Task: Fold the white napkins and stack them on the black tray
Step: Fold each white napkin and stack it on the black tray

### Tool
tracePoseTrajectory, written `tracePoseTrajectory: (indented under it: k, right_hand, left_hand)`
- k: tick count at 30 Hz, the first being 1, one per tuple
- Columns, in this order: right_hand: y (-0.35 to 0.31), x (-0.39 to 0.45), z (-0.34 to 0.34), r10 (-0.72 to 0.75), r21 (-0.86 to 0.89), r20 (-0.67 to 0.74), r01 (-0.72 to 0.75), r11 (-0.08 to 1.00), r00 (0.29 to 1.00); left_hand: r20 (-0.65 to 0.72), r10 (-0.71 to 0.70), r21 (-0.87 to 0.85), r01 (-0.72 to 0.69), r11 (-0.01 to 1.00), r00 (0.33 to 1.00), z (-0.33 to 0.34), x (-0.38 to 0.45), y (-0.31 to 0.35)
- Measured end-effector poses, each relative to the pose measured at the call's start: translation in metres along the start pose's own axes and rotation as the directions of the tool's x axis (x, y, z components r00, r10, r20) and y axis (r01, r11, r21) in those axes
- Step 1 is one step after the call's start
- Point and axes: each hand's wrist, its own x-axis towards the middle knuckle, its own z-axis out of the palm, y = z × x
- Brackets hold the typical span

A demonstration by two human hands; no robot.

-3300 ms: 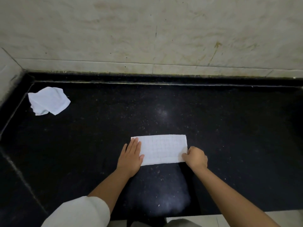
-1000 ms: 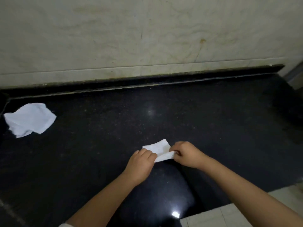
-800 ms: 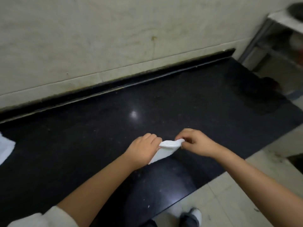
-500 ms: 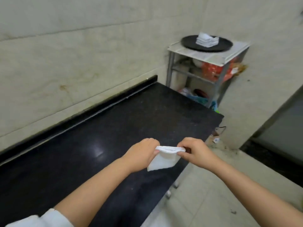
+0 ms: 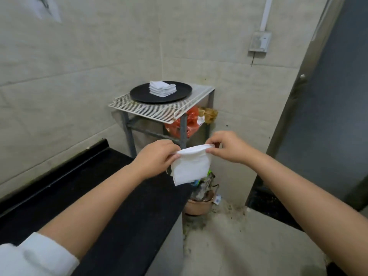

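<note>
A folded white napkin [image 5: 191,168] hangs in the air between my hands, past the counter's right end. My left hand [image 5: 157,158] pinches its upper left corner and my right hand [image 5: 229,146] pinches its upper right edge. Farther off, a round black tray [image 5: 141,94] lies on a white wire rack [image 5: 159,112]. A stack of several folded white napkins [image 5: 162,88] rests on the tray.
The black stone counter [image 5: 111,196] runs along the wall at lower left. Under the rack sit a red bag [image 5: 191,122] and clutter. A brown pot [image 5: 198,205] stands on the floor by the counter's end. A grey door [image 5: 328,116] is at right.
The napkin went from flat on the counter to folded small and lifted off it. My view swung right, bringing the rack and tray closer; the crumpled napkin at left left the view.
</note>
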Motion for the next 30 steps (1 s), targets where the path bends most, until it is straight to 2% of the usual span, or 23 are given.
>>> tracePoseTrajectory:
  k: [5, 9, 13, 20, 23, 26, 28, 30]
  right_hand:
    - [0.064, 0.107, -0.019, -0.108, 0.007, -0.033, 0.109, 0.994, 0.994]
    - [0.097, 0.207, -0.04, -0.156, 0.017, -0.031, 0.157, 0.987, 0.987]
    - [0.121, 0.301, -0.056, -0.169, 0.047, -0.077, 0.173, 0.984, 0.983]
    - [0.166, 0.451, -0.058, -0.227, 0.196, -0.112, 0.245, 0.949, 0.968]
    - [0.183, 0.517, -0.048, -0.286, 0.223, -0.184, 0.323, 0.92, 0.94]
    - [0.194, 0.568, -0.036, -0.346, 0.28, -0.248, 0.409, 0.869, 0.905]
    - [0.209, 0.59, -0.02, -0.384, 0.323, -0.219, 0.438, 0.839, 0.897]
    - [0.23, 0.599, 0.001, -0.444, 0.3, -0.122, 0.46, 0.836, 0.887]
  left_hand:
    - [-0.086, -0.057, -0.004, 0.057, 0.998, 0.995, 0.002, 0.102, -0.054]
    - [-0.183, -0.188, -0.06, 0.18, 0.982, 0.965, -0.009, 0.181, -0.105]
    - [-0.272, -0.331, -0.081, 0.321, 0.944, 0.904, -0.023, 0.248, -0.146]
    - [-0.32, -0.531, -0.079, 0.537, 0.84, 0.784, -0.024, 0.351, -0.216]
    - [-0.394, -0.611, -0.087, 0.633, 0.769, 0.687, -0.022, 0.39, -0.245]
    - [-0.502, -0.632, -0.09, 0.691, 0.718, 0.591, -0.018, 0.419, -0.269]
    - [-0.488, -0.659, -0.078, 0.724, 0.685, 0.572, -0.003, 0.43, -0.279]
    - [-0.379, -0.706, -0.006, 0.761, 0.649, 0.598, 0.021, 0.433, -0.282]
